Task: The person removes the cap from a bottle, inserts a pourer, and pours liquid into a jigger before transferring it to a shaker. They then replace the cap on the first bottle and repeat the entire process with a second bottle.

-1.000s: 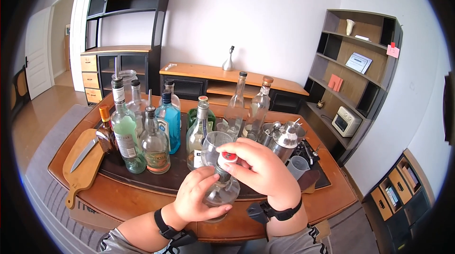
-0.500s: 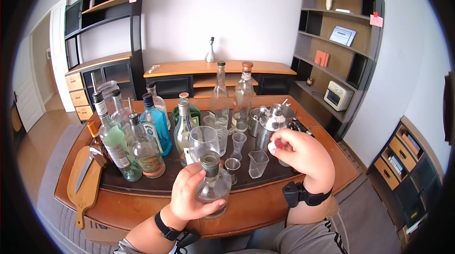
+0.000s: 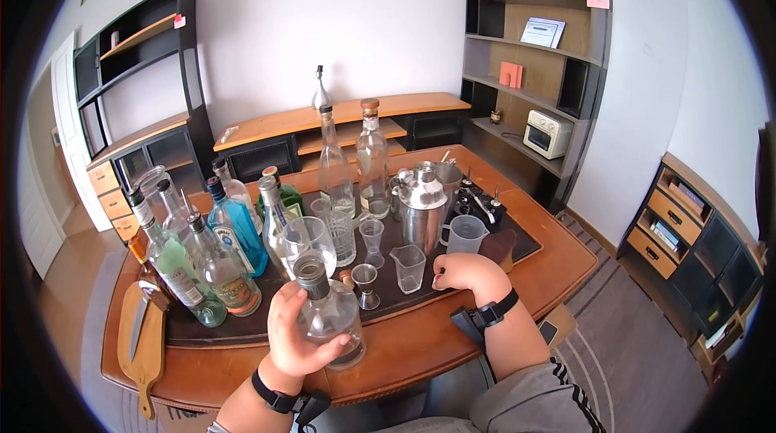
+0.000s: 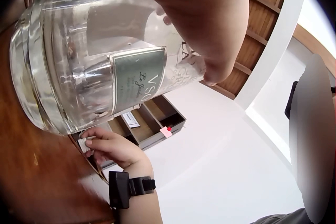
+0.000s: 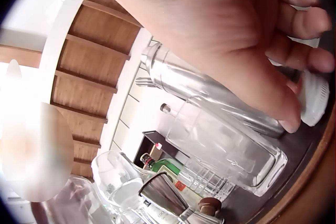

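My left hand (image 3: 293, 334) grips a clear glass bottle (image 3: 333, 321) around its side near the front edge of the table. The bottle's dark-ringed neck has no cap on it. A green VSOP label (image 4: 139, 79) shows in the left wrist view. My right hand (image 3: 477, 273) is low over the dark table mat, right of a small clear beaker (image 3: 409, 268). It pinches a white bottle cap (image 5: 314, 99) between thumb and fingers, close to the mat in the right wrist view. The cap's red top barely shows from the head.
Several liquor bottles (image 3: 229, 273) crowd the left, beside a cutting board (image 3: 145, 352) with a knife (image 3: 139, 328). A jigger (image 3: 365, 286), large glass (image 3: 310, 240) and steel shaker (image 3: 423, 211) stand ahead. A plastic measuring cup (image 3: 466, 233) is just beyond my right hand.
My right hand has lifted the cap off the bottle's neck, carried it right and lowered it toward the mat. My left hand keeps its grip on the bottle. The head view has turned right.
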Action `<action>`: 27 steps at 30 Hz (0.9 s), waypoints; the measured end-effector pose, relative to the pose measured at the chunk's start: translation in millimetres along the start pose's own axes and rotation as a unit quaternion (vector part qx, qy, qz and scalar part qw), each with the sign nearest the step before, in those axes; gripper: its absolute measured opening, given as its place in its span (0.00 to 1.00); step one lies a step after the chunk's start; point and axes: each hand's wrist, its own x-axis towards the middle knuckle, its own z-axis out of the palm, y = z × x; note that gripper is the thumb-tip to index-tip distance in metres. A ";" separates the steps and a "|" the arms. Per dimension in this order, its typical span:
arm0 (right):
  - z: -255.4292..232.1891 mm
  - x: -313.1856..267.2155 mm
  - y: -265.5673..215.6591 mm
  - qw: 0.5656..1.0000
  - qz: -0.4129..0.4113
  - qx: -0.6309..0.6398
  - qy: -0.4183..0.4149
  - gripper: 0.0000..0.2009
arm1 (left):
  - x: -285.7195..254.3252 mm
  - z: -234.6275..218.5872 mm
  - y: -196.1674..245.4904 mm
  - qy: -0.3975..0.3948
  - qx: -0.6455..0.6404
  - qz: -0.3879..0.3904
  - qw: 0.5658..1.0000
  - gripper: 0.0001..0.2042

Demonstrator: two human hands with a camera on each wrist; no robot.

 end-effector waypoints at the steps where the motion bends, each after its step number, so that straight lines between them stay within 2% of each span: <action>1: 0.6 -1.2 2.1 1.000 -0.005 -0.001 0.030 0.18 | -0.5 0.1 0.0 -0.003 -0.003 -0.002 1.000 0.45; 4: -31.1 -36.4 -26.1 0.979 -0.036 -0.045 0.195 0.17 | -1.8 -0.1 -1.4 -0.004 -0.008 -0.007 1.000 0.44; 7: -80.4 -58.7 -83.3 0.980 -0.085 0.042 0.175 0.16 | -0.9 -0.8 -0.8 -0.009 -0.007 -0.007 1.000 0.44; 11: -104.4 -52.8 -135.0 0.962 -0.200 0.065 0.174 0.15 | -2.0 0.6 -1.2 -0.006 -0.008 -0.007 1.000 0.44; 14: -99.7 -26.8 -146.9 0.953 -0.230 0.065 0.186 0.16 | 3.1 -2.1 1.7 -0.011 0.017 0.008 1.000 0.44; 17: -79.4 -9.3 -150.0 0.948 -0.266 -0.014 0.176 0.16 | 2.9 -1.6 0.9 -0.005 0.005 0.011 1.000 0.44; 18: -77.0 -6.9 -150.7 0.957 -0.261 -0.030 0.121 0.18 | 2.2 -2.1 1.7 -0.007 0.012 0.006 1.000 0.45; 21: -63.9 4.9 -150.7 0.958 -0.264 -0.090 0.074 0.19 | 7.1 -3.5 5.0 -0.013 0.030 0.013 0.999 0.45; 22: -63.7 7.7 -154.5 0.965 -0.241 -0.089 0.045 0.20 | 8.1 -4.8 5.4 -0.016 0.033 0.014 0.999 0.45; 25: -51.5 21.6 -151.6 0.960 -0.265 -0.070 0.052 0.20 | 10.6 -5.5 6.6 -0.019 0.038 0.015 0.999 0.45; 27: -47.0 26.8 -152.1 0.962 -0.259 -0.082 0.023 0.21 | 9.8 -5.5 5.7 -0.023 0.037 0.012 0.999 0.45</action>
